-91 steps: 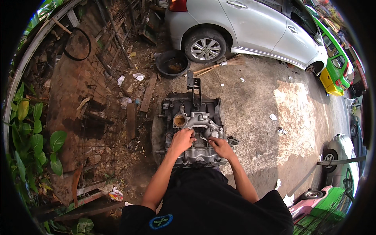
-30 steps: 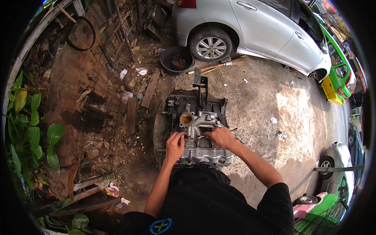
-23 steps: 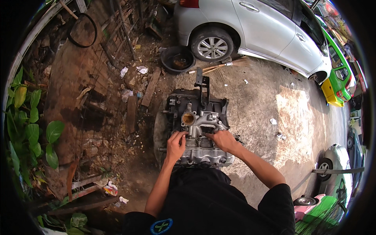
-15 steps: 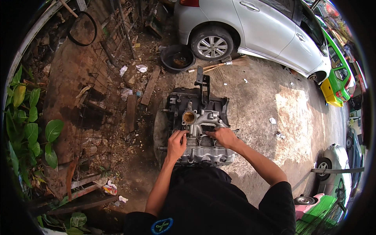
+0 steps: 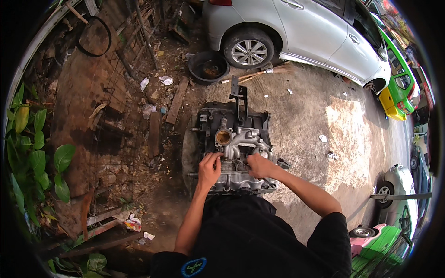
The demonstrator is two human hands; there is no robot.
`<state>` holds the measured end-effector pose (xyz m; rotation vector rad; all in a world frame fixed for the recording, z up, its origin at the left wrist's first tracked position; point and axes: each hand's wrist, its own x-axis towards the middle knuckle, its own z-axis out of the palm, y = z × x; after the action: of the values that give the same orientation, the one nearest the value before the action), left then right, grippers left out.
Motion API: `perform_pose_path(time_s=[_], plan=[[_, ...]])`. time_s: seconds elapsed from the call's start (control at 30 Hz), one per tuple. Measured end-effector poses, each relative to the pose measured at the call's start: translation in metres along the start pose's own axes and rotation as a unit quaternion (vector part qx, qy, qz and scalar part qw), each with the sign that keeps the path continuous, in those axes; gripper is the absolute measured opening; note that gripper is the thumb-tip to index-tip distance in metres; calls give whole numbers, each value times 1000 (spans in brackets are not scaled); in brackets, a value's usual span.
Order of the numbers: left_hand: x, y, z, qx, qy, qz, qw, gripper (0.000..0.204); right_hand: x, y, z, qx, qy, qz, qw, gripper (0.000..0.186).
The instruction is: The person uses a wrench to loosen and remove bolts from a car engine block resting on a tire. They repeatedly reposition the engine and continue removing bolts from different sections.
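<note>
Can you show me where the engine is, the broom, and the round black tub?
engine (image 5: 232, 139): head view, on its grey metal top.
broom (image 5: 252, 74): head view, on its wooden handle.
round black tub (image 5: 208, 69): head view, on its inside.

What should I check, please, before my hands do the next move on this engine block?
1. Left hand resting on the engine block: ok.
2. Right hand on the block's middle: ok.
3. Small part or tool gripped in either hand: cannot tell.
4. Block sitting level on the ground: ok.
5. Round opening on top uncovered, free of dirt: cannot tell.
6. Silver car apart from the block: ok.
</note>
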<state>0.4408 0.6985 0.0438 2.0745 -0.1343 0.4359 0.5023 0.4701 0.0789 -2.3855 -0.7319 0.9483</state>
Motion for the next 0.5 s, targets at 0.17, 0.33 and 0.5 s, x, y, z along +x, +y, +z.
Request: perform_pose_path(time_s=[0.17,0.33,0.5], plan=[[1,1,1,-13,10,-5,1000,16,16,-25,13,658,-33,238,713,15],[-2,0,-1,-16,6,-26,1000,17,3,-38,31,800,85,207,557,14],[-3,0,0,-20,2,-43,999,16,-10,0,15,679,80,93,724,25]])
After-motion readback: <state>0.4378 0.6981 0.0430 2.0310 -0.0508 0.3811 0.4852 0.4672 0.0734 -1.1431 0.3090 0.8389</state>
